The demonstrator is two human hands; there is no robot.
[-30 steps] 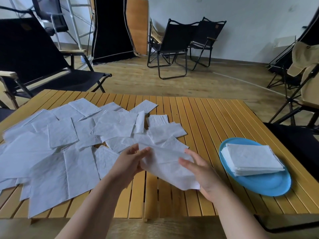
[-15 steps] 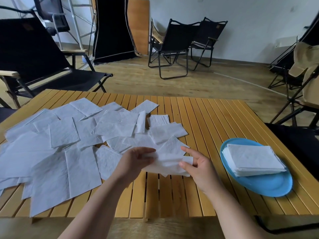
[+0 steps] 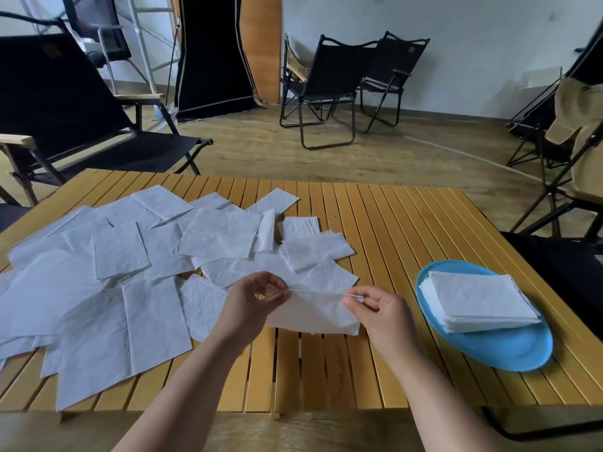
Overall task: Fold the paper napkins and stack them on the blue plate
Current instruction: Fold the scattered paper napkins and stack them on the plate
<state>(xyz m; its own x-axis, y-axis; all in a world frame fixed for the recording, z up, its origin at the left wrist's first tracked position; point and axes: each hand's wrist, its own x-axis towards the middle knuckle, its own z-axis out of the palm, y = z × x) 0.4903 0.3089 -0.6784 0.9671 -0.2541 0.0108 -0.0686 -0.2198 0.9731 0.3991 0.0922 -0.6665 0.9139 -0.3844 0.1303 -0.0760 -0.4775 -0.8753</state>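
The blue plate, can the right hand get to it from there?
Probably yes. The right hand is just left of the blue plate, with only bare table between, though it is pinching a napkin.

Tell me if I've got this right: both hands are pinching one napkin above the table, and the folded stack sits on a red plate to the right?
Not quite: the plate is blue, not red, as the head view shows. The rest holds: left hand and right hand pinch one napkin, and the folded stack sits on the plate.
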